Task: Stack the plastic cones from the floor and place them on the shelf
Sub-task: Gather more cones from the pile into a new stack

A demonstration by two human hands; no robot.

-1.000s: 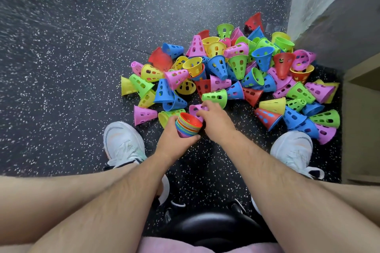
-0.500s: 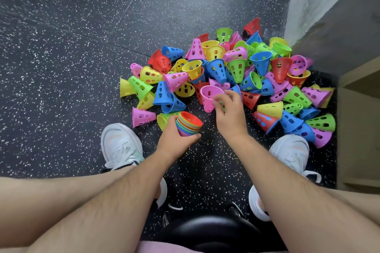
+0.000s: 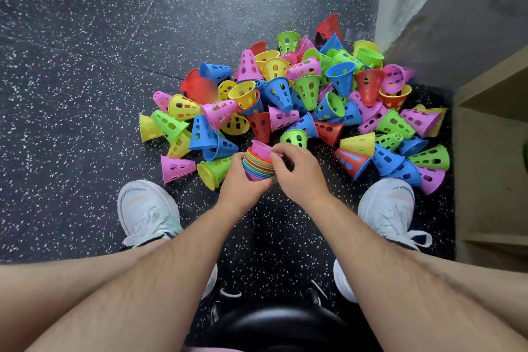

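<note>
Currently the pink cone (image 3: pixel 260 148) sits at the mouth of the stack of nested cones (image 3: pixel 257 166), narrow end down in the opening, rim tilted and, as far as I can judge, not fully seated.

Stack axis: roughly upright, mouth towards the camera and leaning a little away from the person. The cone has to travel straight down that axis to nest.

Right hand (image 3: pixel 297 173): comes in from the stack's right side, thumb and forefinger pinching the pink cone's near rim, other fingers loosely curled behind. It is the nearer hand to the cone.

Left hand (image 3: pixel 239 180): wrapped round the lower part of the stack from the left, fingers curled under it, holding it just above the floor (image 3: pixel 85 37) between the two white shoes (image 3: pixel 145 208).

Loose cones (image 3: pixel 308 88): many lie heaped just beyond both hands. A green cone (image 3: pixel 294 137) lies on its side just beyond the right knuckles.

Shelf unit (image 3: pixel 491 134): at the frame's right edge, past the right shoe, well apart from the stack. My read: stacking is far from finished, nothing shelved yet.
</note>
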